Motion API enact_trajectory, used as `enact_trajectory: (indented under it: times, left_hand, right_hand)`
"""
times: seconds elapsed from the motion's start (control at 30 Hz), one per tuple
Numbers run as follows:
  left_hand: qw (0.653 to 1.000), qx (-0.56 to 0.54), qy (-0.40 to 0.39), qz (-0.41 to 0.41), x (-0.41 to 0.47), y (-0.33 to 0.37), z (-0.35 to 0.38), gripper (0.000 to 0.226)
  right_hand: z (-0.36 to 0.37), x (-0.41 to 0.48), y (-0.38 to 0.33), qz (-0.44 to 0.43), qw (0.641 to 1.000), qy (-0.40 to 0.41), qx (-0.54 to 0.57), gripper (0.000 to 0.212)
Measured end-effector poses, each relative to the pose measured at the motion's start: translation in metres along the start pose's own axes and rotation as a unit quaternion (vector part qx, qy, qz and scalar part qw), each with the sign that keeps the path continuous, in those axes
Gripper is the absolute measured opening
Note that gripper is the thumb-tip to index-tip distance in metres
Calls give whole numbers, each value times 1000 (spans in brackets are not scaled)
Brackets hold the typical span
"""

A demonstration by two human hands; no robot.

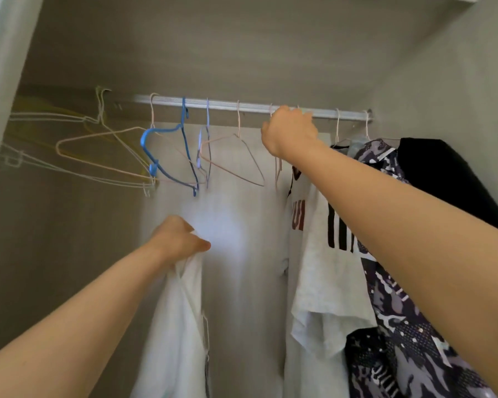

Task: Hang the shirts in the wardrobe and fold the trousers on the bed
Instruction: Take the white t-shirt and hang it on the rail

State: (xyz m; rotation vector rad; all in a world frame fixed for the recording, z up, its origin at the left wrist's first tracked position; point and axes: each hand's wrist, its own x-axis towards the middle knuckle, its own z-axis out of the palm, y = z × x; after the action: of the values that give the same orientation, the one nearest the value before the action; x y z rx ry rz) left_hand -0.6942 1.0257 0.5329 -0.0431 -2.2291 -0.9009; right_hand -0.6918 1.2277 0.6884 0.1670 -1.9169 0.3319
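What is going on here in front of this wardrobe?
A person is hanging shirts. The left hand grips a plain white shirt low. The right hand reaches up, fingers curled over the silver metal rail. At the right, a white printed shirt, a dark patterned shirt and a black garment hang; a blue plastic hanger and pink wire hangers hang empty at the left.

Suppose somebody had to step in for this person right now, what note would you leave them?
Left hand grips a white shirt, held below the rail.
Right hand is up on the rail, fingers curled over it among the hanger hooks.
Done: a printed white shirt, a patterned shirt and a black garment hang at the right.
Left: put the white shirt on an empty blue hanger; trousers and bed are out of view.
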Motion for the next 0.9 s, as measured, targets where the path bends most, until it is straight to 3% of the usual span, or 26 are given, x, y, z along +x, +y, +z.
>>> enact_trajectory:
  times: [0.13, 0.23, 0.47, 0.57, 0.63, 0.7, 0.9]
  left_hand:
    - [989, 126, -57, 45, 5, 6, 7, 39]
    - [965, 226, -101, 81, 15, 7, 4, 40]
    - [883, 386, -234, 126, 26, 21, -7, 30]
    - [892, 335, -275, 128, 26, 30, -16, 25]
    - [925, 194, -306, 116, 24, 35, -22, 14]
    - [934, 107, -324, 108, 22, 41, -25, 7]
    - [952, 115, -261, 112, 26, 43, -21, 8]
  right_hand:
    - [5, 17, -3, 16, 995, -99, 19, 24]
    - [13, 20, 0, 38, 989, -138, 22, 41]
    - [38, 23, 29, 7, 994, -113, -6, 32]
    - [41, 23, 38, -2, 996, -92, -3, 19]
    - [40, 24, 43, -5, 998, -68, 7, 20]
    - [39, 25, 46, -6, 999, -42, 15, 24]
    - [31, 23, 45, -14, 999, -15, 25, 31]
